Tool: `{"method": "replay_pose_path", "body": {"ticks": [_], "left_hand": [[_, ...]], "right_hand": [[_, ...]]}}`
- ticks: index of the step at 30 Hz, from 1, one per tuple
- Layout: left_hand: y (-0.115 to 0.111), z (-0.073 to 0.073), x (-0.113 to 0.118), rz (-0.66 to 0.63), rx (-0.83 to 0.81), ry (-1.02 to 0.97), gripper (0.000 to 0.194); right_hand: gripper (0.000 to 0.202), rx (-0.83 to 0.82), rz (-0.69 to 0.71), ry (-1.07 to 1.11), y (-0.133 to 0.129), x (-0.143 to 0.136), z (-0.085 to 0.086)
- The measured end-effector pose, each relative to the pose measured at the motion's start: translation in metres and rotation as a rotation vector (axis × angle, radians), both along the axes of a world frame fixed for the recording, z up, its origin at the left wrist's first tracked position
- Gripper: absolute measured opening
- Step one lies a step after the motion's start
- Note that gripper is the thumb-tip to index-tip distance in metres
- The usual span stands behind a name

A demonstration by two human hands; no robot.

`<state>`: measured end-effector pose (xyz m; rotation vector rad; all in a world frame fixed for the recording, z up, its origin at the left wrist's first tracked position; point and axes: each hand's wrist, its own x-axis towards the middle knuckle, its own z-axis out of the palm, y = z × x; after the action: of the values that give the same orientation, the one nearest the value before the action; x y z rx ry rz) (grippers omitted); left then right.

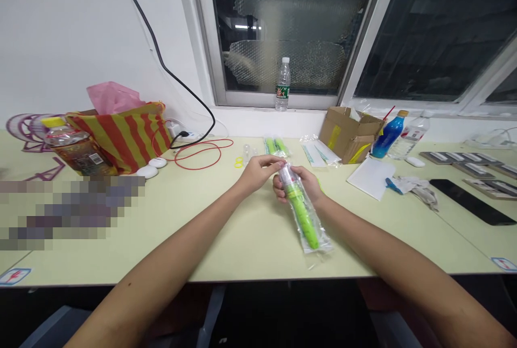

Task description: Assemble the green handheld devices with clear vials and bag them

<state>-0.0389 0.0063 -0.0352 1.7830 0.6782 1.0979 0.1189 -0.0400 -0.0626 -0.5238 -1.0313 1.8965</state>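
A bright green, stick-shaped item with a clear top (302, 213) lies slantwise inside a clear plastic bag, above the table's front half. My right hand (309, 183) is wrapped round its upper part. At the top end, the fingers of my left hand (260, 171) are pinched on the bag's plastic. The bag's lower end (321, 253) hangs loose towards the table edge. Just beyond my hands lie more green items in a clear bag (276, 146). Yellow rings (238, 162) and small clear pieces (247, 150) are left of them.
White printed slips in clear bags (319, 153) lie before an open cardboard box (347, 132). On the right are white paper (368, 176), a glove (416, 186) and a black slab (470, 200). A striped bag (133, 138), drink bottle (81, 146) and red cable (197, 165) occupy the left.
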Motion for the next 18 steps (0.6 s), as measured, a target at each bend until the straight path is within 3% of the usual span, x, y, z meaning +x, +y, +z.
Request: {"method": "replay_pose_path", "body": {"ticks": [4,9,13,18], "left_hand": [[0.007,-0.001,-0.018,0.1,-0.049,-0.073,0.024],[0.013,-0.003,-0.029,0.138,-0.034,-0.094,0.023],[0.009,-0.012,-0.023,0.06,-0.069,-0.054,0.025],[0.001,-0.028,-0.01,0.045,-0.118,-0.036,0.027]], "right_hand": [[0.034,0.063,-0.084,-0.15,0.01,-0.024,0.003],[0.019,0.294,-0.549,-0.469,0.018,-0.025,0.0],[0.016,0.365,-0.61,-0.535,0.014,-0.012,-0.003],[0.02,0.265,-0.601,-0.602,0.01,0.002,-0.01]]}}
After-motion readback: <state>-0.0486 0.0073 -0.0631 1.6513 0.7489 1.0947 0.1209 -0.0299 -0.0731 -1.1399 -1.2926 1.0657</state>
